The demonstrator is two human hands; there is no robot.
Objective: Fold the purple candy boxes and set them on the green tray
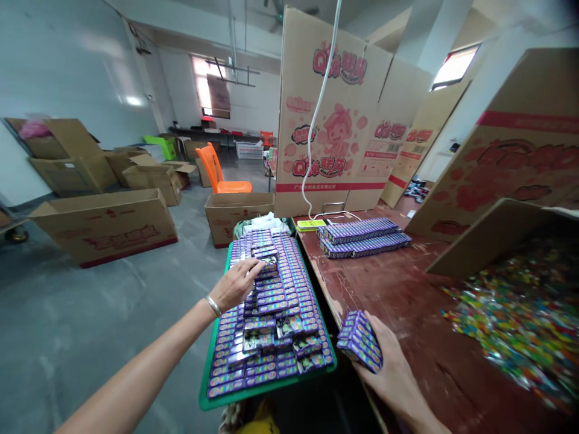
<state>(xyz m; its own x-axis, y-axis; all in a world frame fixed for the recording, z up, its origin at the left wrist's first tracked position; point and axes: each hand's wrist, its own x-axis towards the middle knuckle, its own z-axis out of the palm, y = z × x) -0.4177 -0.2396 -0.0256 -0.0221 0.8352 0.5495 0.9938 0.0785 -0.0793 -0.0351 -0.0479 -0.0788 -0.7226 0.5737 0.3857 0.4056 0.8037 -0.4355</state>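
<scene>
My right hand [388, 361] grips a stack of small purple boxes [360, 341] over the near edge of the red-brown table. My left hand [237, 282] reaches over a green tray [332, 363] filled with rows of the same purple boxes [275, 298]. Its fingertips close on a small purple box [270, 260] on the upper layer, though whether that box is lifted I cannot tell. Several boxes on top lie with their dark, wider faces up. A silver bracelet [212, 305] circles my left wrist.
Long rows of purple boxes [364, 236] lie on the table [362, 277] beside a yellow-green power strip [310, 225]. Colourful wrapped sweets [511, 325] spill from a carton at right. Tall cartons [335, 120] stand behind. An orange chair [221, 175] and open cartons [108, 226] occupy the floor.
</scene>
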